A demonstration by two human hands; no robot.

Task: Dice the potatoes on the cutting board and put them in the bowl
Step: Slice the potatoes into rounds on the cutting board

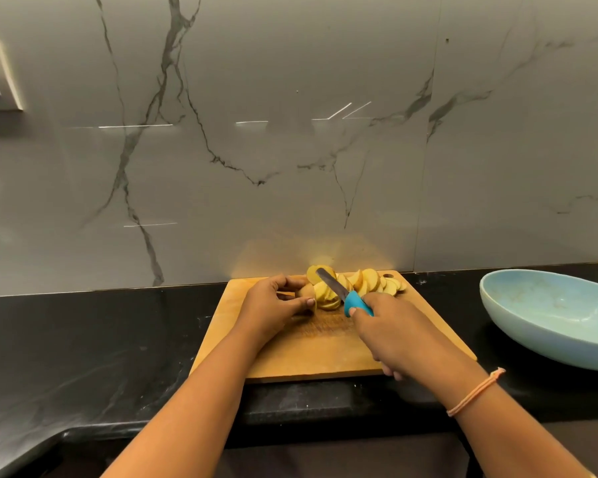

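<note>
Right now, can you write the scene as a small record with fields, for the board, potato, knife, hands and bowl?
board: wooden, on the black counter
potato: uncut end, held by the left hand
slices: piled at the board's far side, not yet diced
knife: blue handle, in the right hand, blade over the slices
bowl: light blue, right of the board, no potato seen inside

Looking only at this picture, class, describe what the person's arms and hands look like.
Both forearms are bare, no sleeves in view. Neither the left hand nor the right hand is gloved. The right wrist wears a thin peach cord bracelet with a short loose end; the left wrist wears nothing.
</note>
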